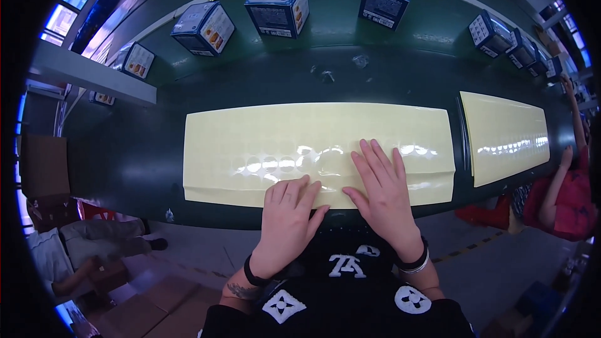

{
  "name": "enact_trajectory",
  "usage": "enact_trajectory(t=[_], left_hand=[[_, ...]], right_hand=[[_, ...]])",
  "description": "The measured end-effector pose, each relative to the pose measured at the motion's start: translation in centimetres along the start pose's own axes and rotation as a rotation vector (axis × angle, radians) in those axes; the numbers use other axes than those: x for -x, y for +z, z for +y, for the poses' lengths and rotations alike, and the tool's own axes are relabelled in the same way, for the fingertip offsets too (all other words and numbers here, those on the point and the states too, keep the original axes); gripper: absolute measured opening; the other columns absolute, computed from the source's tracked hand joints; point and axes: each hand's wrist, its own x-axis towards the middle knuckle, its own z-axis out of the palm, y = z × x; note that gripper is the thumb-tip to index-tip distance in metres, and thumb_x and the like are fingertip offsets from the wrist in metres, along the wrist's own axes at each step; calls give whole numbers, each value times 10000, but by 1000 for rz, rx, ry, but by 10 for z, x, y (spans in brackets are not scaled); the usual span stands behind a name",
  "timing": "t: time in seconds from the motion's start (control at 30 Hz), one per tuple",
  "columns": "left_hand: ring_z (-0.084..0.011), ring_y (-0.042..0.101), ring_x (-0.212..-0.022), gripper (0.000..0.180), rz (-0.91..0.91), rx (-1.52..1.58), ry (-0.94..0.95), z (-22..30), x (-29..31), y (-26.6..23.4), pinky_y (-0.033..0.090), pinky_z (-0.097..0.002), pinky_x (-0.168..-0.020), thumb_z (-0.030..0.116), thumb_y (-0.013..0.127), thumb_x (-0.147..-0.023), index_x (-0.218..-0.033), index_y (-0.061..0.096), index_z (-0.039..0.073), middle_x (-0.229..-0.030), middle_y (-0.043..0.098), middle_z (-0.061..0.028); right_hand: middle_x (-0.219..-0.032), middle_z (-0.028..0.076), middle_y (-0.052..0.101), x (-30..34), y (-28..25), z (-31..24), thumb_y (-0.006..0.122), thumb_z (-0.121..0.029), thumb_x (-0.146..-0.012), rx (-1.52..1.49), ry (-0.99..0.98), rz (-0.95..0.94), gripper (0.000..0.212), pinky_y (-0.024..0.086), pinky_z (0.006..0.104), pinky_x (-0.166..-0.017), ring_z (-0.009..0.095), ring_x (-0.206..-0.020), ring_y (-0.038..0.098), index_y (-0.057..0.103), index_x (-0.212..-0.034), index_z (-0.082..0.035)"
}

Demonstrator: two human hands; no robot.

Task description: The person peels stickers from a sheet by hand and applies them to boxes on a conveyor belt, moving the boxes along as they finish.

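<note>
Resting left hand, loosely curled, and right hand, spread, on the yellow sheet atop the green table; clasping nothing visible; could crease or skew it by pressing unevenly.

Three blue printed boxes stand spaced apart across the upper part of the frame on a glossy green strip. A further blue box sits at upper left, partly behind a pale grey beam; a row of similar boxes recedes at upper right. Small clear scraps lie on the dark green tabletop, above centre. An open-looking brown carton occupies the left edge. A seated person in red appears at right; another person in grey, lower left. Striped tape marks the floor, lower right.
</note>
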Motion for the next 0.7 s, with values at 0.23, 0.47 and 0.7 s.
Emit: enact_trajectory(t=[0.23, 0.47, 0.7], left_hand=[[-325, 512, -1217, 386, 65, 17, 109, -3, -24, 23, 380, -450, -1029, 117, 708, -817, -1181, 611, 32, -1280, 563, -142], [-249, 527, -1268, 364, 42, 27, 253, -11, -29, 36, 361, -458, -1088, 101, 680, -832, -1187, 624, 43, -1313, 588, -108], [-265, 634, -1109, 228, 194, 44, 365, -6, -30, 44, 467, -442, -985, 37, 703, -787, -1015, 698, 37, -1099, 687, -78]], right_hand=[[-1298, 118, 593, 0, 10, 11, 729, -246, -822, -7, -76, 48, 417, 282, 502, -1110, 278, -1285, 495, 635, -1171, -37], [-1141, 92, 682, 4, 13, 16, 756, -206, -788, -73, -102, 174, 279, 399, 436, -997, 259, -1164, 584, 702, -1012, -48], [-1111, 82, 693, 10, 9, 26, 736, -122, -778, -69, -176, 181, 209, 443, 406, -934, 256, -1100, 619, 703, -973, -56]])
